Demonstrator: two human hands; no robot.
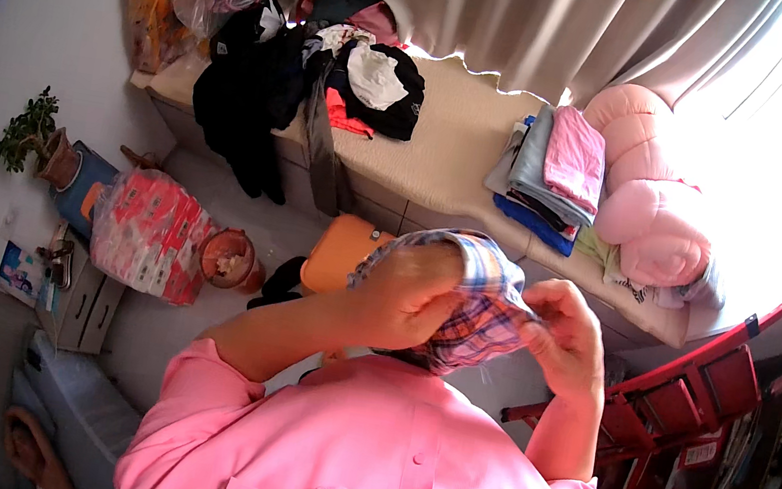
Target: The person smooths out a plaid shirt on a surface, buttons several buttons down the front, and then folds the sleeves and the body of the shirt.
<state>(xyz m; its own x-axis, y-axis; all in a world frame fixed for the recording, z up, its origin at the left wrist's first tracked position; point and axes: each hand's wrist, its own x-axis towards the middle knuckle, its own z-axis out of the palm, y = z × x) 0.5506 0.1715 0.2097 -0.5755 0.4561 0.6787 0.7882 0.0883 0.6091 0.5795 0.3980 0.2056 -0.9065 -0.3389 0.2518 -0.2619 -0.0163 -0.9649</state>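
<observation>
Head view: plaid cloth (pixel 488 305) is held bunched at centre. Left hand (pixel 412 293) curls closed on its left side; right hand (pixel 571 337), nearly closed, pinches its right edge. Folded clothes (pixel 534 170) lie stacked on the window seat (pixel 470 120), far right.

Here in the middle, both hands are up on the plaid cloth (pixel 485 309): the left hand (pixel 412 296) grips it from the 9 o'clock side, while the right hand (pixel 567 340) pinches its edge at 3 o'clock! Out at 2 o'clock, a folded stack of clothes (pixel 534 170) sits on the pale bench (pixel 471 115), with a puffy pink plush (pixel 662 224) just beyond. Swing to 11 o'clock: a loose, mostly dark heap of clothes (pixel 258 88) spills over the bench edge. Over at 9 o'clock, plastic-wrapped red packs (pixel 150 234) stand right beside a bin (pixel 227 259), and between 3 and 4 o'clock, a red stepladder (pixel 671 403) leans at a slant.
</observation>
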